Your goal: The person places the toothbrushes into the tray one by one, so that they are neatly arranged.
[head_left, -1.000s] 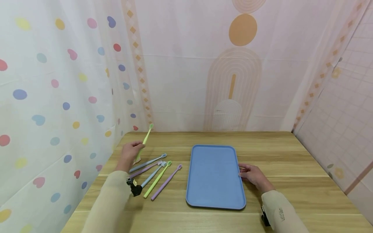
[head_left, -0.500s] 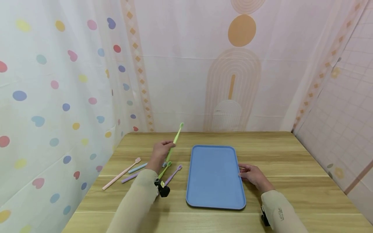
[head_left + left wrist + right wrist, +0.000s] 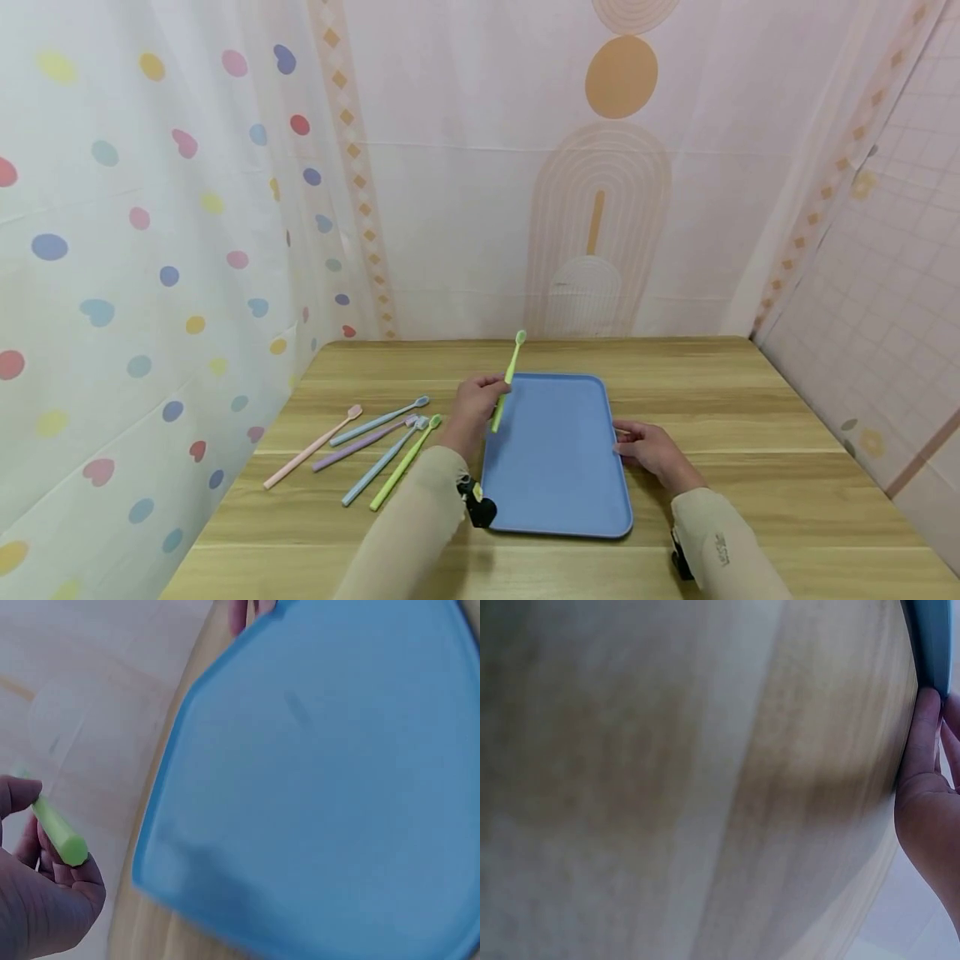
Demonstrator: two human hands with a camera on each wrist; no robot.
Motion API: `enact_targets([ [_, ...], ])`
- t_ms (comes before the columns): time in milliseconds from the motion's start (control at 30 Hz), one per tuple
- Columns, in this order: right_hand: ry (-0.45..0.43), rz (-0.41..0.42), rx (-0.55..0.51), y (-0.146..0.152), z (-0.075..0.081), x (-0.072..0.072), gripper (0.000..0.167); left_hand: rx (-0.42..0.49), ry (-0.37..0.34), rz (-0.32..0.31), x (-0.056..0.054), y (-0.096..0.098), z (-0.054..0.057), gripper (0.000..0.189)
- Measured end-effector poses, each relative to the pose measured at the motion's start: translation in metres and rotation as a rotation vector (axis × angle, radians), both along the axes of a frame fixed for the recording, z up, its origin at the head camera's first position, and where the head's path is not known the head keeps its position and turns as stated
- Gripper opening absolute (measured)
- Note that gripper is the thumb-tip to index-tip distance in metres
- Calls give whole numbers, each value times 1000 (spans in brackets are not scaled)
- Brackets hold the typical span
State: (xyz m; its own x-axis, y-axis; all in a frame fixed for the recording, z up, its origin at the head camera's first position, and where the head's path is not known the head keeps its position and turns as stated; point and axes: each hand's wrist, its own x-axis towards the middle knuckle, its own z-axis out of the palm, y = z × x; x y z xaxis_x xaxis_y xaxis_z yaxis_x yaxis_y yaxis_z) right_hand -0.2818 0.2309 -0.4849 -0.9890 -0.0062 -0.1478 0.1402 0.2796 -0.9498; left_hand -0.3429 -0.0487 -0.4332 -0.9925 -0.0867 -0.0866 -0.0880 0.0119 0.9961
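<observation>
My left hand (image 3: 474, 408) pinches a yellow-green toothbrush (image 3: 513, 363) between thumb and fingers, over the left edge of the blue tray (image 3: 558, 467). The brush tilts upward, its bristle head at the top. Up close in the left wrist view, the handle's blunt end (image 3: 73, 849) points toward the camera. At the tray's right rim, my right hand (image 3: 654, 452) rests with fairly straight fingers touching the edge. In the right wrist view its thumb (image 3: 924, 720) meets the tray's side.
Several toothbrushes lie fanned on the table left of the tray: a pink one (image 3: 313, 447), blue ones (image 3: 378, 421), a purple one (image 3: 363, 444) and a green one (image 3: 405, 463). A curtain (image 3: 450, 167) hangs behind the wooden table (image 3: 750, 417).
My left hand has carried the yellow-green toothbrush rightward from beside the other brushes to the tray's left edge. The pink toothbrush has come into view. My right hand stays at the rim.
</observation>
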Motion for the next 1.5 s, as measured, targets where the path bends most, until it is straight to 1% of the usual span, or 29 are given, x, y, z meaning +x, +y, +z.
enact_targets([
  [133,0,-1,4,1,0,0,51,35,-12,8,5,22,-4,25],
  [233,1,0,4,2,0,0,51,64,-26,2,11,37,-7,24],
  [400,-3,7,-2,2,1,0,52,103,-40,-1,23,58,-12,22],
  [500,-8,8,-3,2,2,0,52,112,-63,-5,31,69,-14,20],
  [733,-18,-7,4,1,1,-1,51,65,-107,-11,41,92,-26,16],
  [900,-43,-38,26,1,1,-3,49,44,-118,-18,46,104,-35,14],
  [1033,-46,-47,46,0,0,-3,48,14,-121,-17,49,111,-41,12],
  [1133,-39,-51,56,0,-1,-2,48,-10,-118,-17,51,115,-45,11],
  [1333,-21,-50,56,-1,-3,-2,48,-20,-113,-24,54,123,-49,9],
  [1500,-3,-38,45,-2,-3,-3,48,-82,-130,-26,54,128,-50,7],
])
